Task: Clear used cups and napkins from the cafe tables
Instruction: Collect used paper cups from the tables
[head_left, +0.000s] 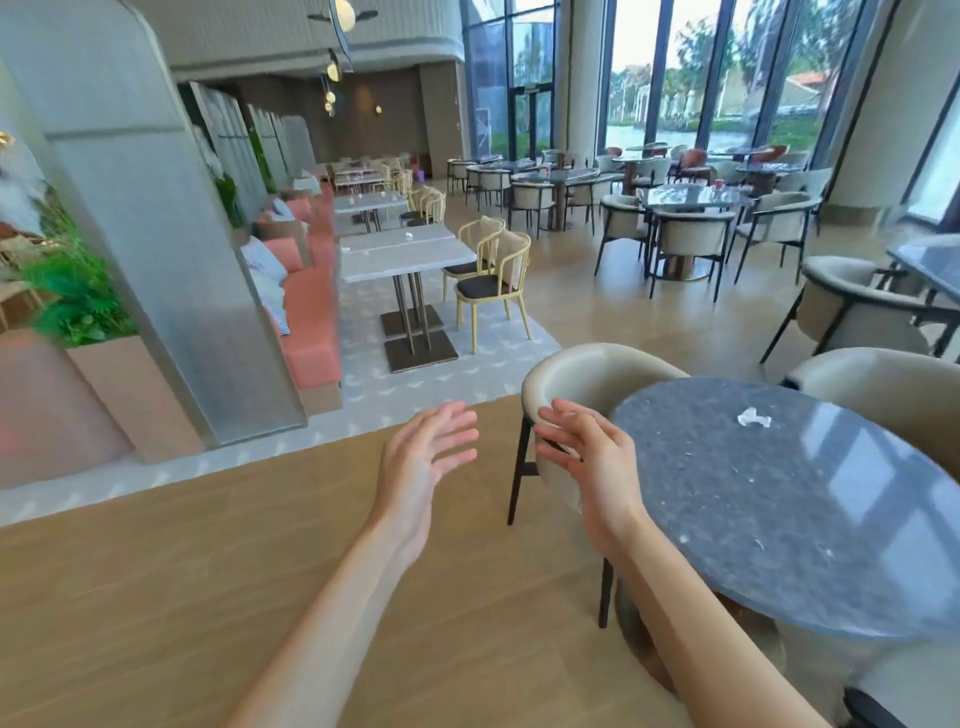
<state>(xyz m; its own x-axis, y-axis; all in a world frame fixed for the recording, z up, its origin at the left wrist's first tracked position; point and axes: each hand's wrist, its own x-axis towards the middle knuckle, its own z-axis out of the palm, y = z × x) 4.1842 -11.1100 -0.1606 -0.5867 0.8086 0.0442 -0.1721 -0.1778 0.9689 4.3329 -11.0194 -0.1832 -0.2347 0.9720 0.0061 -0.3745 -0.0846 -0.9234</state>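
Both hands are raised side by side in front of the person, empty. The left hand (418, 467) is held over the wooden floor (208, 597) with its fingers straight and slightly fanned, touching nothing. The right hand (589, 457) is likewise spread, fingers straight and pointing toward 11 o'clock; it shows in front of the beige armchair (587, 374), just beside the near rim of the round dark stone table (779, 519), and whether it brushes the chair back cannot be told.

A crumpled white napkin (753, 417) lies on that table toward 1 o'clock from the right hand, well apart from the fingers. It is small, wrinkled and bunched into an uneven lump. A few pale flecks dot the tabletop around it.

Farther off at 11 o'clock stands a pale rectangular table (405, 254) with yellow-framed chairs (493, 280) and a coral bench seat (311, 312); something small and white sits on it, too small to identify.
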